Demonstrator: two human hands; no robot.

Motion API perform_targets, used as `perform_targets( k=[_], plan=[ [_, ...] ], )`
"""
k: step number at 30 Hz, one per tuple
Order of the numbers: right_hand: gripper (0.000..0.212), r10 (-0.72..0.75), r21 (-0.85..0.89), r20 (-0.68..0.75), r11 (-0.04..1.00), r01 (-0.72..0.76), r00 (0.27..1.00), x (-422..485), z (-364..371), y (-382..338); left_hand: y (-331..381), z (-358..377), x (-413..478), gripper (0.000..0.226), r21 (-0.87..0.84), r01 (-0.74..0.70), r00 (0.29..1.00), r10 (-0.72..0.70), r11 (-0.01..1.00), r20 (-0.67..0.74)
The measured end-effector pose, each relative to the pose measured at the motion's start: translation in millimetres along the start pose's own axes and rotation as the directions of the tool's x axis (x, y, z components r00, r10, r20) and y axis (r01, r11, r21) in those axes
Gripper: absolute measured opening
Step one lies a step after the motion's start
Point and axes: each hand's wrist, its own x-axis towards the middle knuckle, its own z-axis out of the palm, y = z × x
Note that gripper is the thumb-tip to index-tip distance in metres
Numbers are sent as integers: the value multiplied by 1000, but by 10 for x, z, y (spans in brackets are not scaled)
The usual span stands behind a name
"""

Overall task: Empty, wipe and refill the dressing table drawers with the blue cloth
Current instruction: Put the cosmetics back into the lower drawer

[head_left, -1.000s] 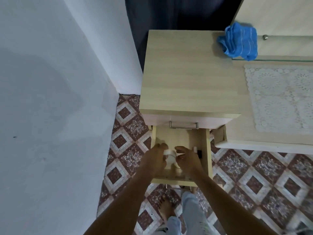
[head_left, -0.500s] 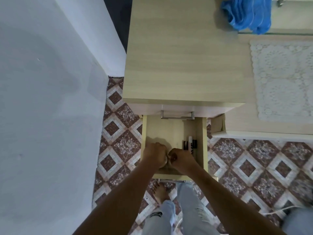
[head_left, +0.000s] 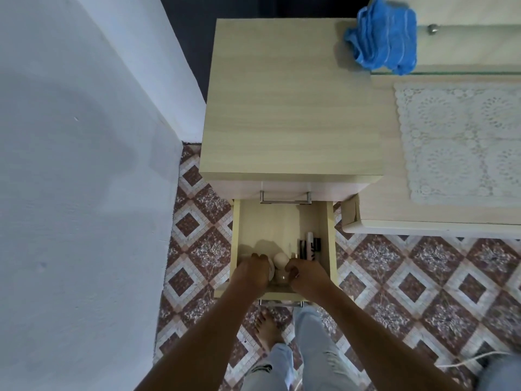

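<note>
The table is pale wood grain, smooth and matt. At its far edge lies a soft, ribbed blue cloth, beside a white lace mat. The handle is shiny metal, and the floor is patterned tile.

A pale wood dressing table has one drawer pulled open toward the near side. At its near end lie a beige ball, a white pot and a clear jar. Dark tubes line its right wall. A crumpled blue cloth sits on the far right of the tabletop.
</note>
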Motion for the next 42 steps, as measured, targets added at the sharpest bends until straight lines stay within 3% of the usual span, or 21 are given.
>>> perform_targets(
  k=[3, 5, 8, 13, 20, 26, 30, 36, 42],
  plan=[
    [25, -73, -60, 74, 995, 77, 995, -117, -36, -20, 52, -27, -169, 25, -70, -62, 998, 61, 996, -17],
    [24, -103, -100, 140, 988, 118, 985, -210, -45, -24, 82, -30, -294, 35, -33, -74, 997, 75, 997, 28],
    [24, -125, -164, 158, 975, 151, 979, -298, -20, 18, 61, 44, -470, 47, -133, -152, 986, 159, 979, 43],
    [36, -98, -372, 86, 920, 123, 991, -395, -41, 69, -39, 100, -640, 42, 66, -245, 969, 245, 967, 9],
    [35, -103, -467, 90, 874, 134, 991, -339, -122, 39, -33, -56, -566, 35, 165, -199, 980, 201, 966, 3],
    [34, -135, -497, -24, 861, 105, 991, -225, -356, -88, -28, -348, -350, 30, 179, -101, 988, 120, 979, -99],
    [22, -82, -535, -129, 845, 0, 988, -142, -494, -155, -23, -518, -254, 26, 247, 22, 985, 21, 969, -171],
    [26, -3, -500, -166, 862, -81, 986, -26, -660, -194, 36, -607, -139, 49, 108, 148, 961, -117, 983, -250],
    [29, -7, -489, -186, 868, -87, 983, 106, -822, -238, 118, -794, 3, 28, 184, 181, 978, -157, 966, -139]
  ],
)
